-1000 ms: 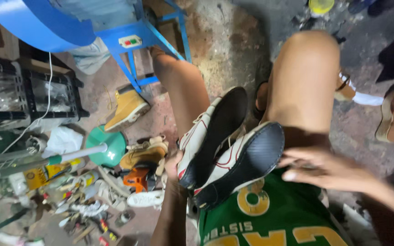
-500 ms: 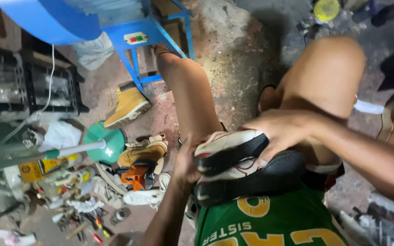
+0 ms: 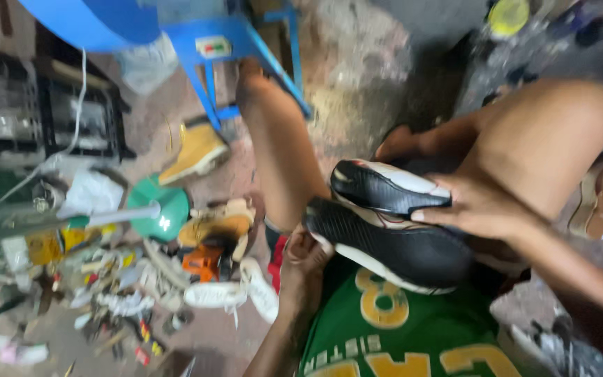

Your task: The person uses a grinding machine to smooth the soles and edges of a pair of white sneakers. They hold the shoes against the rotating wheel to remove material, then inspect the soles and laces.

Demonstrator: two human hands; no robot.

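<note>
Head cam, looking down at lap. Person seated, knees apart, green jersey (image 3: 392, 335) at btm edge.

Pair of shoes on lap, soles up: lower shoe (image 3: 392, 244) w/ black textured sole, white rim, lies across lap just above jersey; upper shoe (image 3: 389, 187) stacked on it, touching, black sole w/ white edge.

L hand (image 3: 307, 253) under toe end of lower shoe, fingers curled round its edge, gripping. R hand (image 3: 479, 208) fingers flat along side of upper shoe, thumb side hidden; pressing or holding it, grip closed round the heel end as far as visible.

Edges/room: L thigh just L of shoes, R thigh behind R hand, so shoes boxed betw. legs. Bare concrete floor (image 3: 364, 84) betw. knees is the only open patch. Blue metal frame (image 3: 246, 63) close by L knee.

Floor L of person crowded: tan boot (image 3: 197, 152), green round stand (image 3: 165, 209) w/ pole, white sneaker (image 3: 216, 294), orange item, small scraps and tools.

Hard to read: whole frame motion-blurred. R forearm cut off at R edge. Clutter at far L smeared, items not separable. Upper parts of both shoes hidden underneath.
</note>
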